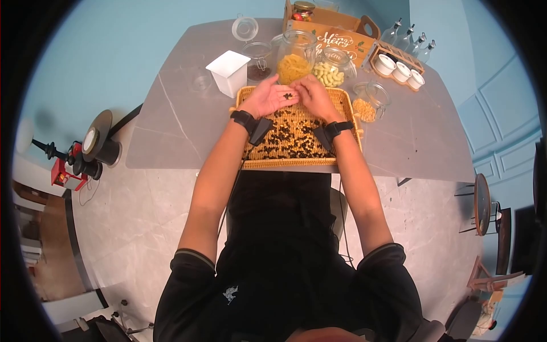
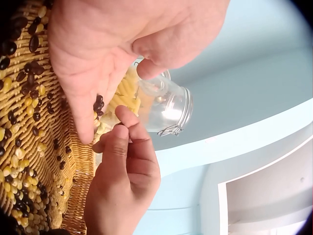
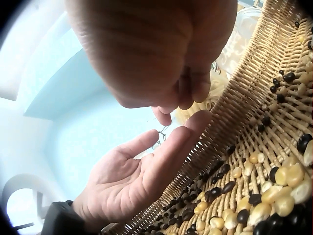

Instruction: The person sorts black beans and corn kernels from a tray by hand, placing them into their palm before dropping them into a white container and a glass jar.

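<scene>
A shallow wicker tray (image 1: 290, 163) lies in front of me, strewn with yellow corn kernels (image 3: 288, 181) and dark beans (image 3: 213, 195). Over its far part my left hand (image 1: 266, 98) is turned palm up with fingers extended, and a small cluster of dark beans (image 2: 99, 104) rests on the fingers. Close beside those fingers, my right hand (image 1: 315, 97) has thumb and index finger pinched together. Between these tips a small dark bean (image 2: 121, 124) shows in the left wrist view. From the right wrist, the back of that hand hides the pinch.
Behind the tray stand a white square container (image 1: 229, 74), a jar of dark beans (image 1: 258, 73), a pasta jar (image 1: 294, 68) and a jar of pale curved pieces (image 1: 329, 75). A tipped jar of corn (image 1: 364, 109) lies right. A wooden crate (image 1: 330, 34) and bottles (image 1: 404, 39) stand farther back.
</scene>
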Motion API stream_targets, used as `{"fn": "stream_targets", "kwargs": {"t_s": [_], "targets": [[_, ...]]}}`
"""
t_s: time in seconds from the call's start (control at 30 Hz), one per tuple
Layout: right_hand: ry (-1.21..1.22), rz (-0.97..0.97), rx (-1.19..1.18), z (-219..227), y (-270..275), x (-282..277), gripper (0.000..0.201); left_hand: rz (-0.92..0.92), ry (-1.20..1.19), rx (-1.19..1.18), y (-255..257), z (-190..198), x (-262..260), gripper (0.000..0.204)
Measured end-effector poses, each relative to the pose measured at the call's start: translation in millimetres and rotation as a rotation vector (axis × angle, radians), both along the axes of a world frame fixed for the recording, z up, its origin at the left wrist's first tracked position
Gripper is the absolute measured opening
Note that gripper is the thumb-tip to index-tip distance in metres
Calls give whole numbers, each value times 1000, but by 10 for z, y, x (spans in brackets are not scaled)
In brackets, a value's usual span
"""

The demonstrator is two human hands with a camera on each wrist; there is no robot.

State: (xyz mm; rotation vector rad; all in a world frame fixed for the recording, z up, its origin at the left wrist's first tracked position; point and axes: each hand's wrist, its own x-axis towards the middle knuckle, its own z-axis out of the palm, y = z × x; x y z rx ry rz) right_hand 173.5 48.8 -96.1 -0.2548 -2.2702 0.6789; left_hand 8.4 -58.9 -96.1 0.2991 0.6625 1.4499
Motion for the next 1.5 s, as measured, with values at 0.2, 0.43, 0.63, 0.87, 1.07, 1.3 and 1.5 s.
{"fn": "stream_targets", "kwargs": {"t_s": [0.2, 0.43, 0.63, 0.87, 1.07, 1.3, 1.5], "targets": [[-14, -52, -67, 108, -20, 45, 11, 0, -7, 65, -36, 38, 22, 71], [-53, 35, -88, 141, -57, 68, 12, 22, 38, 63, -9, 6, -3, 70], [-91, 80, 63, 80, -60, 51, 16, 3, 61, 47, 0, -22, -34, 71], [-89, 73, 88, 26, -34, 29, 13, 15, 12, 24, 7, -28, -40, 72], [119, 319, -1069, -5, 116, -50, 13, -24, -15, 77, -26, 31, 1, 71], [343, 707, -1491, -4, 282, 4, 16, -51, -56, 104, 0, -22, -30, 70], [380, 739, -1551, 69, 250, 10, 20, -44, -23, 82, 19, -44, -42, 70]]}}
